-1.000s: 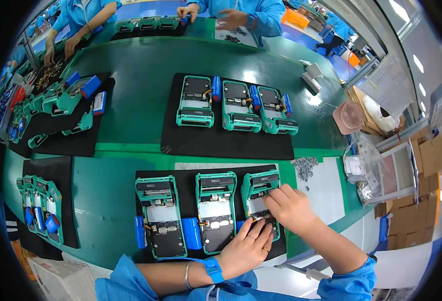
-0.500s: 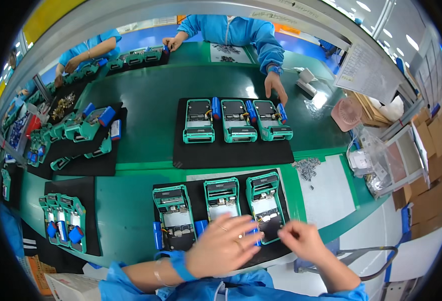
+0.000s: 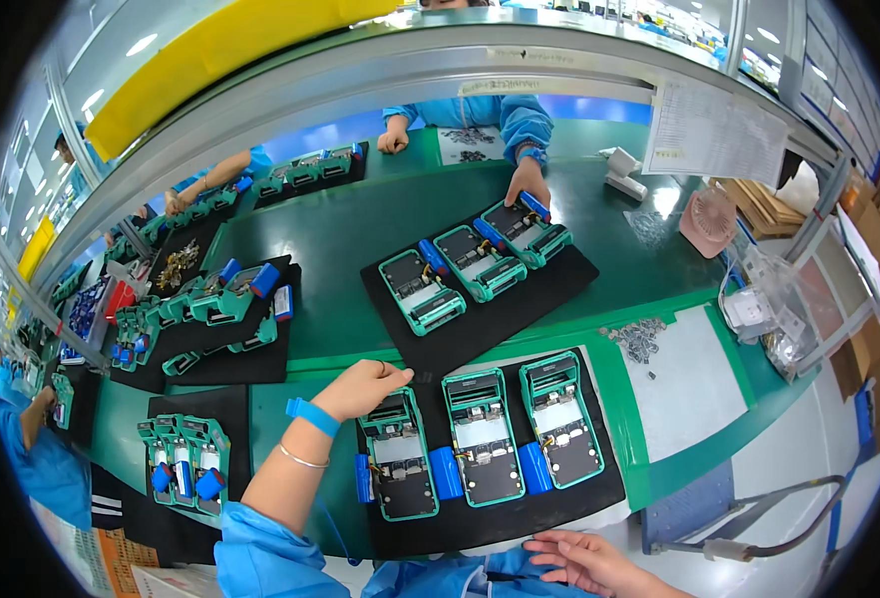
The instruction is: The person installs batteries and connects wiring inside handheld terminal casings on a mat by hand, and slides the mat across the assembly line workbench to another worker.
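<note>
My left hand (image 3: 368,387) reaches forward, fingers pinched on the near corner of the far black mat (image 3: 470,334). That mat lies at a slant and bears three green-framed device housings (image 3: 422,292), with blue battery packs (image 3: 433,257) beside them. Closer to me, a second black mat (image 3: 410,538) carries three more green housings (image 3: 483,439), with blue battery packs (image 3: 447,472) at their left sides. My right hand (image 3: 584,563) hangs low in front of my body, fingers spread and holding nothing. Across the table, a co-worker's hand (image 3: 528,184) touches the farthest right housing's battery.
More green housings stand on mats at the left (image 3: 185,453). Small metal parts (image 3: 636,341) lie by a white sheet (image 3: 689,389) on the right. A pink fan (image 3: 709,221) and plastic bags (image 3: 774,299) stand at the right edge. A metal frame bar (image 3: 460,75) crosses overhead.
My left hand moved from the near housings forward to the far mat's corner. That mat has turned to a slant. My right hand dropped back toward my body and opened. The view has shifted.
</note>
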Available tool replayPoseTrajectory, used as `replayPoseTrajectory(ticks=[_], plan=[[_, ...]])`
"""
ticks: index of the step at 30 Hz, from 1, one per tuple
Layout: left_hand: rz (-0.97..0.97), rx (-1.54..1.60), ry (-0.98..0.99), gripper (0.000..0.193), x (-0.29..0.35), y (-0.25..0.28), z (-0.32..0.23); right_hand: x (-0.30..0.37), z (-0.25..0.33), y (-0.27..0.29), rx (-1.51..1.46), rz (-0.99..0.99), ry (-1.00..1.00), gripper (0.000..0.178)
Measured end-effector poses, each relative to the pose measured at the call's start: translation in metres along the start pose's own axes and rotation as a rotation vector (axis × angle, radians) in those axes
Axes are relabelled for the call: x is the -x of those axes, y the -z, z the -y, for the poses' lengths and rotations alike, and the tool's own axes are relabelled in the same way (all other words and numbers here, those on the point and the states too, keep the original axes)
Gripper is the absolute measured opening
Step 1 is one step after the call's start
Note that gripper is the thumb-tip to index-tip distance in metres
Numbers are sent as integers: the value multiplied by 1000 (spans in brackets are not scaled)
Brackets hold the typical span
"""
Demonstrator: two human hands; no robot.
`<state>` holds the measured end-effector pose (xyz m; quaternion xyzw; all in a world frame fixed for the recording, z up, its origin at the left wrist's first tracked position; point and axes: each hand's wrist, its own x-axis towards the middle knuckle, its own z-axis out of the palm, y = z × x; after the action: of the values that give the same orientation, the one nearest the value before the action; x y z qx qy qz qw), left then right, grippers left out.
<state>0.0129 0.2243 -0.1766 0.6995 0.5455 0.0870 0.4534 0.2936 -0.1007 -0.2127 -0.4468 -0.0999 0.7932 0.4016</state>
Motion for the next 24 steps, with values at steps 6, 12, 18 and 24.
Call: replayPoseTrajectory(ticks=[6, 12, 18, 24], plan=[[125, 130, -142, 34, 10, 1, -3, -1, -2, 0, -70, 41, 15, 48], [39, 306, -159, 28, 22, 3, 12, -1, 9, -14, -13, 3, 66, 46], [-153, 437, -49, 28, 48, 17, 49, -37, 25, -10, 76, 23, 165, 47], [-315, 650, 98, 37, 76, 30, 88, -119, 100, -43, 282, 117, 321, 77]])
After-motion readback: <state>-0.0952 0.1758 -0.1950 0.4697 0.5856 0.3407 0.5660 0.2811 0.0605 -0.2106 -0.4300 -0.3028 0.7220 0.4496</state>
